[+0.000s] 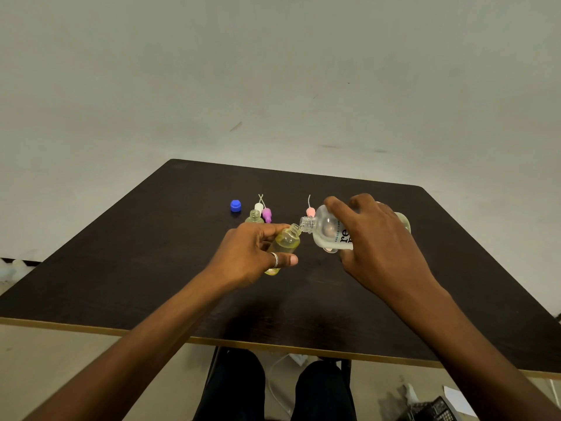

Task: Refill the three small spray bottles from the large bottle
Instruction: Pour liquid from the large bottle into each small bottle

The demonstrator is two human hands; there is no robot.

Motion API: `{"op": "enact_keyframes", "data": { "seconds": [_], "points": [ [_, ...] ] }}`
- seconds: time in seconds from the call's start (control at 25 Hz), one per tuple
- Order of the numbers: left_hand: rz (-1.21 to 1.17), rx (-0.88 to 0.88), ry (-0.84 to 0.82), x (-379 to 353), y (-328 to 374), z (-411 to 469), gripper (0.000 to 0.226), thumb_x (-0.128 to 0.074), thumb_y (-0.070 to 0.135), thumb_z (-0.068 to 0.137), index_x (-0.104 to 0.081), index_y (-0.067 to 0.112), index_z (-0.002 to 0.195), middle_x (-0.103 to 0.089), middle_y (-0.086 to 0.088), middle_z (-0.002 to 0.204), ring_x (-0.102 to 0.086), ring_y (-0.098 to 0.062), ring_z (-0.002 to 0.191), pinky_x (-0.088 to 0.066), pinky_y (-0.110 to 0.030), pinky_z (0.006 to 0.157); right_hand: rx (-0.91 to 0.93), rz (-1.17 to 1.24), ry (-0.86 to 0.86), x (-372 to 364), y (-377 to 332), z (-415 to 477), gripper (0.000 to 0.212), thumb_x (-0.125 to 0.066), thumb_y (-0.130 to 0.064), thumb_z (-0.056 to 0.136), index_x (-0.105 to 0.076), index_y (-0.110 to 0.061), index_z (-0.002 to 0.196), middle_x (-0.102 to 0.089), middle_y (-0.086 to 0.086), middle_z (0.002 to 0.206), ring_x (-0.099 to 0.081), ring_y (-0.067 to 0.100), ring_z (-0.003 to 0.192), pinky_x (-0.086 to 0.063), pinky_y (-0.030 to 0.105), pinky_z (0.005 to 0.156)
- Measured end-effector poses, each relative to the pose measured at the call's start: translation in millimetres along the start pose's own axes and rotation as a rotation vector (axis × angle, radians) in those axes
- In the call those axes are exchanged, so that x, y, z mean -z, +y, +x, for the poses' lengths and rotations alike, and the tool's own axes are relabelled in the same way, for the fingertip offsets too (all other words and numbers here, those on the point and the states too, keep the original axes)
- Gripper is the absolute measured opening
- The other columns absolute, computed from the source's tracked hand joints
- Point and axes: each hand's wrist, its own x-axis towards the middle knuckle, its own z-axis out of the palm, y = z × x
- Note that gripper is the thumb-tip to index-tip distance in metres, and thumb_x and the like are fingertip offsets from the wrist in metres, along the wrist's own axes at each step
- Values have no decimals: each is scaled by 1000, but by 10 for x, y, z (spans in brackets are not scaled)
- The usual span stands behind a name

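Large bottle (329, 230) lies nearly level, neck pointing left at the tilted small bottle (287, 241); right hand (379, 238) fingers clasp it, left hand (255, 253) fingers clasp the small one.

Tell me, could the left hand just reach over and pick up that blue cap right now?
Probably not right away. The left hand is wrapped around a small bottle that the large bottle is tipped into. The blue cap sits in the open with nothing blocking it, but the hand is occupied.

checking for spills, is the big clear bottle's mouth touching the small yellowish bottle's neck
Touching: the head view shows the large clear bottle's mouth resting against the small yellowish bottle's neck rim, no gap.
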Motion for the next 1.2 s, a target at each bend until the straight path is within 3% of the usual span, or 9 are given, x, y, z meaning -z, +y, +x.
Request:
{"op": "enact_keyframes", "data": {
  "seconds": [0.24, 0.76, 1.2],
  "points": [
    [-64, 21, -13, -14, -25, 8, 53, -83, 25, 75, -66, 30, 125, -72, 13, 114, -66, -2, 107, -50, -37, 103, -4, 16, -6, 31, -13, 9, 76, -80, -19, 70, -45, -31, 137, -55, 6, 119, -56, 29, 107, -47, 36, 80],
    [-161, 46, -28, -44, -44, 9, 48, -83, 23, 75, -69, 31, 120, -74, 16, 105, -67, 1, 103, -50, -34, 102, 3, -8, 26, 23, -3, -5, 75, -81, -17, 67, -48, -31, 133, -56, 6, 112, -57, 29, 99, -37, 31, 73],
    [-207, 53, -33, -61, -56, 5, 48, -83, 21, 75, -69, 28, 120, -74, 14, 105, -68, -1, 103, -51, -35, 101, 5, 4, 22, 31, -7, 1, 76, -82, -16, 66, -49, -29, 133, -57, 8, 114, -57, 30, 102, -45, 35, 76]
  ]
}}
